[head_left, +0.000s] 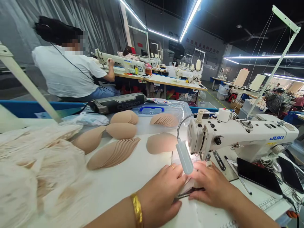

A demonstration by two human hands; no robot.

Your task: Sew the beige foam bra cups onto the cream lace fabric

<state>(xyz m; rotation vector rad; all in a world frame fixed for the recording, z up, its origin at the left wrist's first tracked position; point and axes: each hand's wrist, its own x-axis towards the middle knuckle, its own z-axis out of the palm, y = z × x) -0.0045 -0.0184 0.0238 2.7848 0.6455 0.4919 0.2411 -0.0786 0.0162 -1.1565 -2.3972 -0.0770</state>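
Observation:
My left hand (163,186), a gold bracelet at its wrist, has its fingers bent over a small pale fabric piece (190,183) beside the sewing machine's needle area. From the other side my right hand (210,183) grips the same piece, its fingers close under the machine head. Between the hands, near my right thumb, lies a slim dark metal thing (191,192), partly covered; its kind is unclear. A white JUKI sewing machine (237,133) stands just beyond. Its lamp (184,157) hides some fingertips and the needle.
Fanned stacks of beige oval pads (114,153) lie left of the machine. Pale lace fabric (47,167) is heaped at far left. A clear lidded box (166,109) stands behind. A phone (258,175) and pen (238,175) lie right. A co-worker (68,69) sits at another machine.

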